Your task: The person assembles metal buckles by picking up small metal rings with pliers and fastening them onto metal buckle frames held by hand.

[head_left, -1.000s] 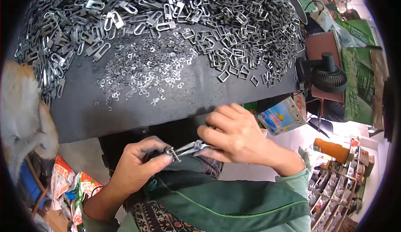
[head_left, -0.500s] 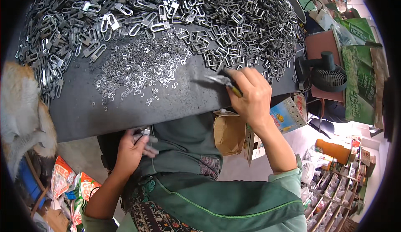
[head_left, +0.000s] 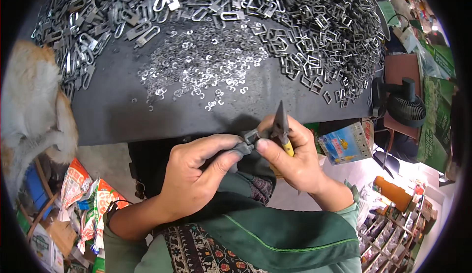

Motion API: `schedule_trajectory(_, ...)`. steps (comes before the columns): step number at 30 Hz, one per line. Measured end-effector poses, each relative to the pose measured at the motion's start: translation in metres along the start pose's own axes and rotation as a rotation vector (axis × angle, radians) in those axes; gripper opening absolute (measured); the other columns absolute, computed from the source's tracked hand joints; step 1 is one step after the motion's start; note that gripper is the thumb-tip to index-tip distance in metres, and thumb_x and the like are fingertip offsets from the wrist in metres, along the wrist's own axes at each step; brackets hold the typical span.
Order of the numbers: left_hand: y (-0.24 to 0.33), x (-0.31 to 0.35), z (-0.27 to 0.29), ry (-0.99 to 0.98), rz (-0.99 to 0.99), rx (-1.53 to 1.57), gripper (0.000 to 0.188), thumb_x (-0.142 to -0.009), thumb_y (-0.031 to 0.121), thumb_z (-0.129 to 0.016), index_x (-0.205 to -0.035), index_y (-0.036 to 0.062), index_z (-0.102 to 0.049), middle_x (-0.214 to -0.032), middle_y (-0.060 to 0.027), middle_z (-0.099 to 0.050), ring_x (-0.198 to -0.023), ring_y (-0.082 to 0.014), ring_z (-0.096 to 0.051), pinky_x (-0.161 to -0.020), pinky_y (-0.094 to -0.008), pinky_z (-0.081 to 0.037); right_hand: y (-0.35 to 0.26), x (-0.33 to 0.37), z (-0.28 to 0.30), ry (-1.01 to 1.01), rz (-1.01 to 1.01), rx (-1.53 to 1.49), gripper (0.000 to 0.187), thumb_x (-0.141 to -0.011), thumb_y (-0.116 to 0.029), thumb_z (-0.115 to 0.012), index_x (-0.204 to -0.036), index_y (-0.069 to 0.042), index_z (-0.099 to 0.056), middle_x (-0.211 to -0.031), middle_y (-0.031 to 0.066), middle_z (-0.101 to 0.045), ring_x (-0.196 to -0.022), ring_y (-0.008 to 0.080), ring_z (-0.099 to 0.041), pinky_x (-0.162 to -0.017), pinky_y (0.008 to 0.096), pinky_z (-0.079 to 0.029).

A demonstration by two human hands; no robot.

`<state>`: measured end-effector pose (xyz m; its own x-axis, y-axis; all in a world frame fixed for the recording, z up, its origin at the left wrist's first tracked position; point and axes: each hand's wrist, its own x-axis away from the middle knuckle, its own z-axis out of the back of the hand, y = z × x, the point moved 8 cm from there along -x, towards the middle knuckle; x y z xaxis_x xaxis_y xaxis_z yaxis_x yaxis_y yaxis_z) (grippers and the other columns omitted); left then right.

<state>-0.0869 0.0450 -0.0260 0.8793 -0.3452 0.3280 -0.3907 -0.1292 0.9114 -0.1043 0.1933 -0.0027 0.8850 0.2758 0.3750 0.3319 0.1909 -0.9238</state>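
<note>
My left hand pinches a small grey metal buckle between thumb and fingers, just below the near edge of the dark table. My right hand touches the same buckle with its thumb and grips yellow-handled pliers, their dark jaws pointing up toward the table. A spread of small shiny metal rings lies on the table ahead of my hands. Behind and around it sits a large heap of rectangular metal buckles.
A cat lies at the table's left end. A small black fan stands at the right, with a blue-and-white carton below it. Colourful packets lie on the floor at the lower left, shelves at the lower right.
My right hand has come back from the table with the pliers and met my left hand, which has risen to the table's edge with a buckle.
</note>
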Motion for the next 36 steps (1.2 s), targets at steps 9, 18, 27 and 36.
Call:
schedule_trajectory(9, -0.009, 0.010, 0.002, -0.102, 0.143, 0.187, 0.020, -0.096, 0.014, -0.059, -0.111, 0.0015, -0.065, -0.075, 0.0009, -0.062, -0.061, -0.0015, -0.050, -0.052, -0.0185, -0.038, -0.008, 0.003, -0.006, -0.004, 0.126, 0.025, 0.010, -0.088, -0.007, -0.066, -0.092, -0.002, -0.058, -0.078, 0.0025, -0.054, -0.069, 0.0101, -0.048, -0.062, 0.0263, -0.042)
schedule_trajectory(18, 0.025, 0.028, 0.011, 0.222, -0.559, -0.812, 0.020, -0.083, 0.002, -0.069, -0.102, -0.0003, -0.065, -0.071, -0.0122, -0.061, -0.055, -0.0075, -0.054, -0.051, -0.0276, -0.044, 0.003, -0.010, -0.031, -0.105, 0.034, 0.189, 0.013, -0.088, -0.007, -0.065, -0.085, -0.001, -0.054, -0.069, 0.0054, -0.047, -0.064, 0.0114, -0.043, -0.057, 0.0296, -0.038)
schedule_trajectory(27, -0.033, 0.030, 0.030, -0.145, 0.297, 0.277, 0.026, -0.096, 0.009, -0.053, -0.120, 0.0000, -0.056, -0.074, -0.0084, -0.064, -0.051, -0.0092, -0.056, -0.044, -0.0205, -0.041, -0.033, -0.021, -0.045, -0.308, 0.323, 0.704, 0.022, -0.080, -0.014, -0.075, -0.091, -0.001, -0.060, -0.076, 0.0097, -0.059, -0.068, 0.0237, -0.058, -0.061, 0.0349, -0.046)
schedule_trajectory(36, -0.035, 0.032, 0.053, -0.063, 0.192, 0.148, 0.020, -0.093, 0.005, -0.058, -0.112, -0.0017, -0.062, -0.086, -0.0047, -0.064, -0.076, -0.0107, -0.061, -0.071, -0.0246, -0.048, -0.067, -0.036, -0.040, 0.135, 0.592, 1.545, 0.031, -0.071, -0.028, -0.076, -0.091, -0.010, -0.061, -0.086, 0.0074, -0.048, -0.087, 0.0266, -0.050, -0.076, 0.0397, -0.039)
